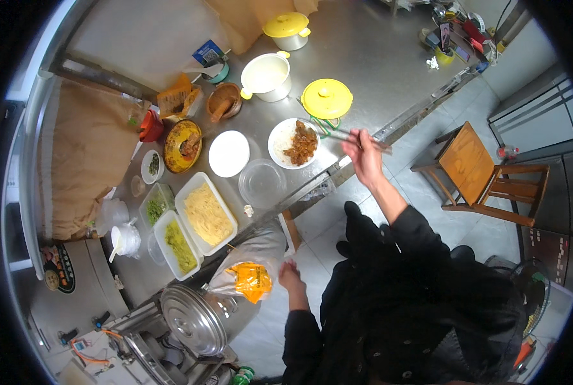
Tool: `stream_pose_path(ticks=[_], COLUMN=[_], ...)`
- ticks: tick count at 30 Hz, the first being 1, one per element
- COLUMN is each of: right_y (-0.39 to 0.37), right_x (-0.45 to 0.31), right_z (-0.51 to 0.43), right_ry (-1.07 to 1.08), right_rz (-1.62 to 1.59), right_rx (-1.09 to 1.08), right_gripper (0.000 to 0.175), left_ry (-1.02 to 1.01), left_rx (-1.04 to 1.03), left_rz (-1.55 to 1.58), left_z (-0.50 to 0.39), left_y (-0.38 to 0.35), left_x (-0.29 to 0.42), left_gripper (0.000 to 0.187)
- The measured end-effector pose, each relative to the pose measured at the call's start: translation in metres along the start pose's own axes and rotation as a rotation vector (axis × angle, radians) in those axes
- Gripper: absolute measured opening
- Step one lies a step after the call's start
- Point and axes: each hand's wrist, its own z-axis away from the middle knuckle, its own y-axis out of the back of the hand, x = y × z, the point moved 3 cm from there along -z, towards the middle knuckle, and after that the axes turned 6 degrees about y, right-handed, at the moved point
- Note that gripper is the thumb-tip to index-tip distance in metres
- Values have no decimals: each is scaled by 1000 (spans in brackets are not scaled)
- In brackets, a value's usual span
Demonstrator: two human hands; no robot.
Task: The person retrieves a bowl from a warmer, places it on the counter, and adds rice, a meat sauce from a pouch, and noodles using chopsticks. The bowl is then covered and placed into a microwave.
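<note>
My right hand [365,155] holds a pair of chopsticks [333,136] whose tips point over the right rim of a white bowl [277,144]. Rice and brown stewed meat [301,147] fill that bowl. My left hand [290,275] hangs near the counter's front, fingers loosely curled, beside a bag with an orange label [251,281]; it seems to hold nothing. A yellow pot lid [327,98] lies behind the bowl, partly over green-handled scissors [326,126]. Left of the bowl are a round white lid or plate [229,154] and a clear plastic lid [262,183].
Noodles [208,214] and chopped greens [180,247] stand in plastic boxes on the steel counter. Behind are a yellow bowl [171,147], a mortar [224,100], an uncovered white pot [266,77] and a covered one [286,31]. A large steel pot [193,320] and wooden chair [467,163] flank the floor.
</note>
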Motion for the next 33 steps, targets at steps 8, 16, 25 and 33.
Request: stream_pose_path(ticks=[8,16,25,33], right_y=[-16,-39,-57,-100], right_x=[74,129,130,95], right_z=[-115,-123,-136,-83], right_ry=[-54,-138,-220,-348], right_rz=[-126,-13,38,-19], right_rx=[-166,-293,-223,-571], right_gripper=[43,48,49,47], left_ry=[-431,-412,-491,-84], left_rx=[-429,-399,-323,-570], left_rz=[-249,-8,226,704], left_z=[32,-7,-2,21], left_y=[-209,-329,-349,-288], left_x=[103,128,134,126], left_gripper=[53,62,61,69])
